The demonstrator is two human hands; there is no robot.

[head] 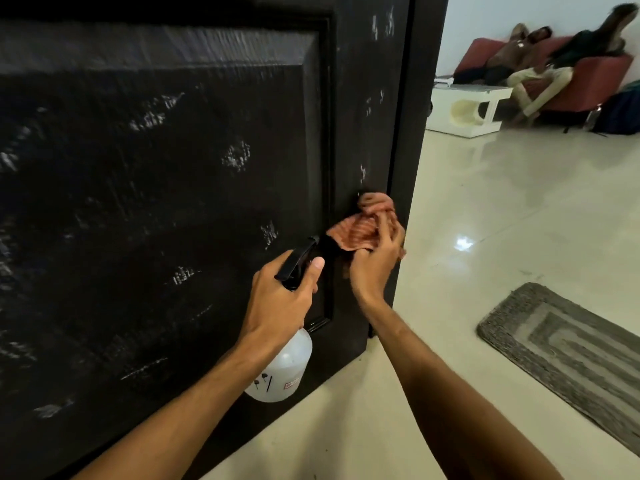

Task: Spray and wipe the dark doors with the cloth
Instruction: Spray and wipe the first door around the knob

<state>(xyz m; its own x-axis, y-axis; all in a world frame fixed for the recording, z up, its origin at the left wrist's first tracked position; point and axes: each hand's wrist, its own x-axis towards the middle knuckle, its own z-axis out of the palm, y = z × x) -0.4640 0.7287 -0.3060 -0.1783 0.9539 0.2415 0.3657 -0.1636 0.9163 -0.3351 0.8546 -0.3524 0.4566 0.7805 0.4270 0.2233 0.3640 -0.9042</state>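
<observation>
A dark panelled door [166, 188] fills the left of the head view, flecked with several white marks. My left hand [282, 299] grips a white spray bottle [284, 368] by its black trigger head, close to the door's lower right. My right hand [375, 261] holds a bunched orange-pink cloth [360, 223] against the door's right stile, near its edge. Part of the cloth is hidden under my fingers.
A glossy cream tiled floor [502, 209] spreads to the right. A grey woven mat [568, 355] lies at the lower right. Far back stand a white low table [467, 109] and a red sofa [588, 84] with people reclining on it.
</observation>
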